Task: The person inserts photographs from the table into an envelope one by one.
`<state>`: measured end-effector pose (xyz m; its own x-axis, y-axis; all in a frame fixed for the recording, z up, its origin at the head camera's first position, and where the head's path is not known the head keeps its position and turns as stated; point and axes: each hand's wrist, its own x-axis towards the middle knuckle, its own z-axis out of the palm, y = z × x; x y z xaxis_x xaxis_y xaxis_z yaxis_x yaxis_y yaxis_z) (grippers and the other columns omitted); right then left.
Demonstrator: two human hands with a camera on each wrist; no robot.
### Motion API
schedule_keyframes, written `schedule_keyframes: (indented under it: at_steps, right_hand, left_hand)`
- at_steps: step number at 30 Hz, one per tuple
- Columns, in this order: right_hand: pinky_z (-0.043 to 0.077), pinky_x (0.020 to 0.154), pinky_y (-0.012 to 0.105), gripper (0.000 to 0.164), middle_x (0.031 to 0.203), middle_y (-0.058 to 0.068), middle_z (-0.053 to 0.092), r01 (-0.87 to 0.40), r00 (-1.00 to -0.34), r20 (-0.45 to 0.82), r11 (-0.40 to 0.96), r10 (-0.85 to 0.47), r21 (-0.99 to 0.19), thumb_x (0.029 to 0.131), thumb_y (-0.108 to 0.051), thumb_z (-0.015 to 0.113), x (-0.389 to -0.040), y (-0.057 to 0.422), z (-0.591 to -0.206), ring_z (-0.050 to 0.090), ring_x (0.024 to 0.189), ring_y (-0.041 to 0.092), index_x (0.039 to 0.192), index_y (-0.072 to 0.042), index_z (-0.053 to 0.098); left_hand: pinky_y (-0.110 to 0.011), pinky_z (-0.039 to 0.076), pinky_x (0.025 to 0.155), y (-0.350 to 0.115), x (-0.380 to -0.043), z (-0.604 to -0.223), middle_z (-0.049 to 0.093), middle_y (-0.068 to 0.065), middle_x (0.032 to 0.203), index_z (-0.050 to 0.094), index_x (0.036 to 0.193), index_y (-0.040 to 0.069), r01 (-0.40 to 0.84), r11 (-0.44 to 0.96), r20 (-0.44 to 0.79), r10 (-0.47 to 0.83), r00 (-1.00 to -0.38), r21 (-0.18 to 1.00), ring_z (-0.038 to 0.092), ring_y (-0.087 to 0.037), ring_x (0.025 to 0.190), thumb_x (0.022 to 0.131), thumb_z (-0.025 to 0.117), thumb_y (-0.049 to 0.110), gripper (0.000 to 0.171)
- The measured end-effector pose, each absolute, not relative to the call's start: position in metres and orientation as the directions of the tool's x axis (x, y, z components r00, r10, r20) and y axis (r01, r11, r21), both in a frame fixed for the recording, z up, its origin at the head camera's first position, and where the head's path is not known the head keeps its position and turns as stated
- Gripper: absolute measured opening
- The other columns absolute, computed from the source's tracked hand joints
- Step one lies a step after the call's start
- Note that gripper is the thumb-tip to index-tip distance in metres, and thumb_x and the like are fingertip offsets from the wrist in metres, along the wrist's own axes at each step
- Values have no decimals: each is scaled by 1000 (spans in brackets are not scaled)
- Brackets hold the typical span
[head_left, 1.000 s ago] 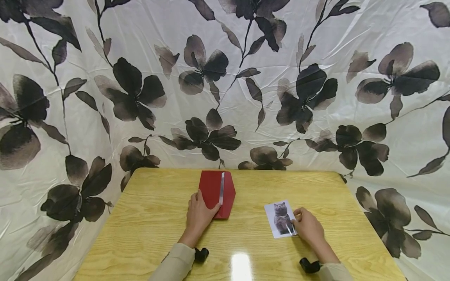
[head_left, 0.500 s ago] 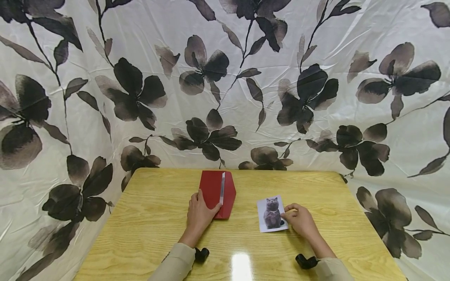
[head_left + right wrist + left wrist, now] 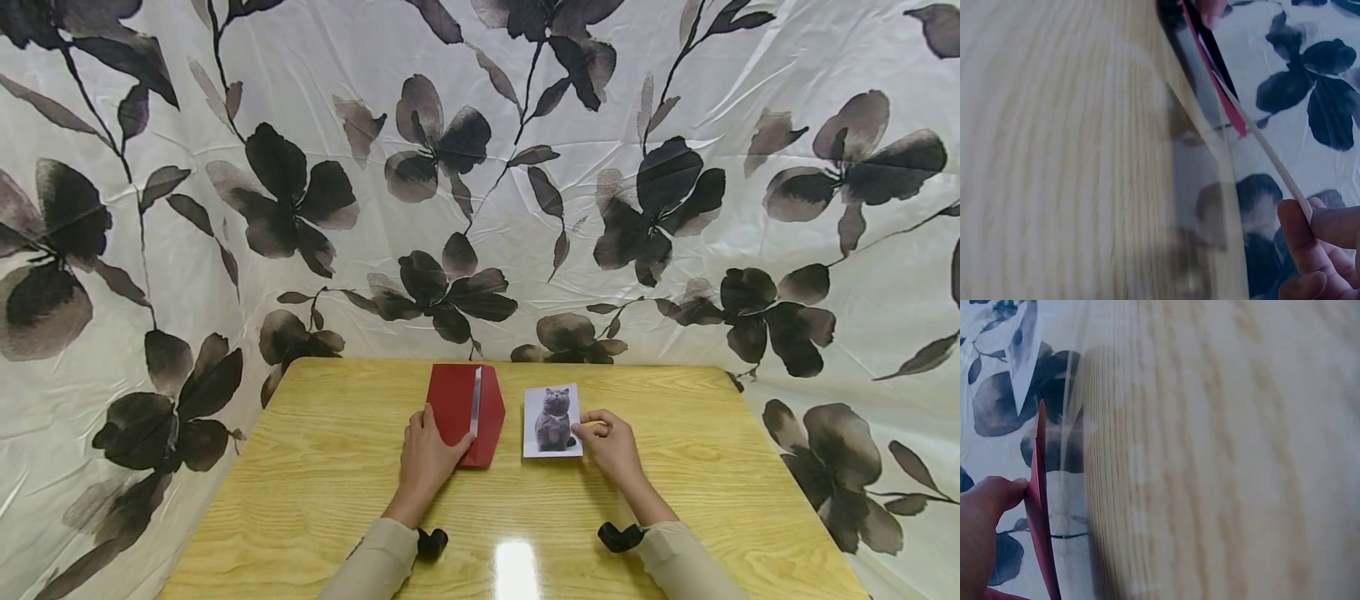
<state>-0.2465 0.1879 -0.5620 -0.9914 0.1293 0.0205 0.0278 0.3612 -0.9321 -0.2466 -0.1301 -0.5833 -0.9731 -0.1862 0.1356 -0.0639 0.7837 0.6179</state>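
Observation:
My left hand point(image 3: 429, 454) grips the lower part of a red envelope point(image 3: 450, 400), its flap side to the right and a pale strip running down the flap's fold. In the left wrist view the thumb presses the face of the envelope point(image 3: 1038, 515), seen nearly edge-on. To the right, my right hand point(image 3: 611, 446) pinches a white card with a grey cat picture point(image 3: 553, 421) by its right edge. The card stands just apart from the envelope in the head view. In the right wrist view, thumb and fingers hold the card point(image 3: 1275, 162), seen as a thin edge.
Both hands work over a yellow wood-grain table point(image 3: 315, 483). A white cloth with dark flowers point(image 3: 555, 208) hangs behind the table and at both sides. Black camera mounts point(image 3: 619, 537) sit at the wrists.
My right hand has carried the cat card left and farther from me, toward the envelope, and the card has turned straighter. My left hand and the envelope have stayed in place.

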Motion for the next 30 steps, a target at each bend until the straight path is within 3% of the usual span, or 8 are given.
schedule_keyframes:
  at_steps: [6,13,19,24,30]
  right_hand:
    - [39,54,24,19,71,8,74,-11,-992,48,304,115,-953,96,-11,82,-257,169,-563,47,54,7,109,1,74]
    - [35,54,25,18,71,10,73,-48,-994,73,280,80,-959,97,-11,81,-271,150,-567,43,53,7,109,1,74]
    - [39,54,24,17,79,11,78,-2,-994,28,245,103,-969,96,-12,82,-282,133,-568,54,60,9,107,0,74]
    - [39,49,22,20,82,22,77,3,-995,14,164,103,-986,96,-5,80,-290,121,-565,54,53,8,107,8,70]
    - [37,47,20,16,72,15,75,9,-995,7,145,104,-989,95,-2,80,-297,112,-567,50,50,9,103,8,70]
  left_hand:
    - [-62,54,100,-129,-246,-584,46,-32,151,36,163,-8,-67,783,135,-190,-972,618,53,-47,131,88,86,53,109]
    - [-61,54,100,-129,-246,-584,47,-31,150,37,162,-8,-62,785,147,-192,-970,616,54,-46,130,88,85,54,109]
    - [-61,52,103,-130,-246,-583,46,-31,152,36,163,-7,-85,782,120,-200,-972,617,53,-46,132,88,85,55,109]
    - [-61,52,103,-130,-246,-583,46,-31,151,35,163,-7,-82,785,120,-196,-973,614,53,-46,133,88,84,57,110]
    - [-61,52,103,-130,-247,-583,46,-31,151,35,163,-7,-79,786,125,-195,-973,613,52,-47,133,88,84,56,110]
